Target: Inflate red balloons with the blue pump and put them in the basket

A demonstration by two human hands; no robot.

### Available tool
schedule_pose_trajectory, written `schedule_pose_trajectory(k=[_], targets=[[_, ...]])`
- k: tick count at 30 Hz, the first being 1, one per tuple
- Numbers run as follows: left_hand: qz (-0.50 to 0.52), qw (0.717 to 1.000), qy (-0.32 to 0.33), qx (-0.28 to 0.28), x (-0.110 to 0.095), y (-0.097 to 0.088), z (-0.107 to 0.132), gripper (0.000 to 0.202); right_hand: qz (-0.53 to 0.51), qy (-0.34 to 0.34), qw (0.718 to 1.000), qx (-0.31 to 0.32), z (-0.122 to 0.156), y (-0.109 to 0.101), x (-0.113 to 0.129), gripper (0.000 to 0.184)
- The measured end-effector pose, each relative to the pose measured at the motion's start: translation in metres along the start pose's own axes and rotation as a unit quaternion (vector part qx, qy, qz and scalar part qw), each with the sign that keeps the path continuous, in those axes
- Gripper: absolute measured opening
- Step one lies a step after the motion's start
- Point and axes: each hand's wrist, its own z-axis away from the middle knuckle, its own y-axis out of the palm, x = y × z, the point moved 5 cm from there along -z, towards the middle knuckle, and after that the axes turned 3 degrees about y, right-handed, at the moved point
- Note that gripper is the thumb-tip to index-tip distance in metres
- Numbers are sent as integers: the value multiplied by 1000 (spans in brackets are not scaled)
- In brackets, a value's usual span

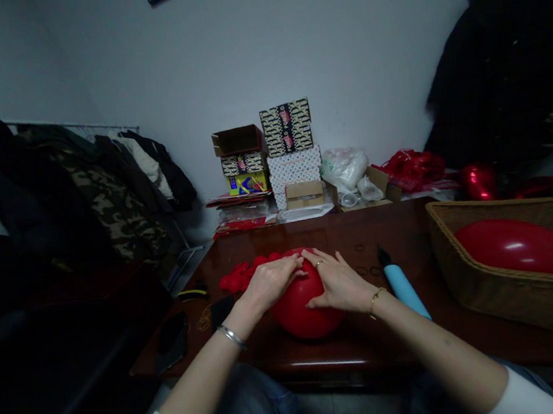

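Note:
An inflated red balloon rests on the dark wooden table right in front of me. My left hand lies over its upper left side, fingers curled toward the top. My right hand covers its upper right side, fingertips meeting the left hand's at the balloon's top, where they seem to pinch the neck; the neck itself is hidden. A silver bracelet is on my left wrist, a gold one and a ring on my right.
A blue hand pump lies just right of my right hand. A wicker basket with a red balloon stands at the right. Flat red balloons, a phone, stacked boxes and hanging coats surround the table.

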Motion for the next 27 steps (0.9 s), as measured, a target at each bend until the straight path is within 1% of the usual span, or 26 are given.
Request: schedule_pose_trajectory(k=[4,8,13,15,17,21,27], targets=[[-21,999,17,-37,1,-1,0,21,-25,12,999,16,1,-5,-1,105],[-42,998,-5,-53,3,1,2,18,-46,6,999,14,3,-2,1,103],[-58,997,-19,-40,2,2,3,19,-46,18,999,6,3,12,5,104],[-57,997,-23,-36,2,3,4,19,-41,27,999,-7,3,16,6,103],[-56,997,-27,-36,2,3,5,20,-35,32,999,-21,2,18,6,106],[-61,997,-29,-41,2,3,7,19,-33,38,999,-21,1,21,4,112],[-75,995,-33,-52,2,4,9,18,-36,44,998,-12,2,20,5,113]])
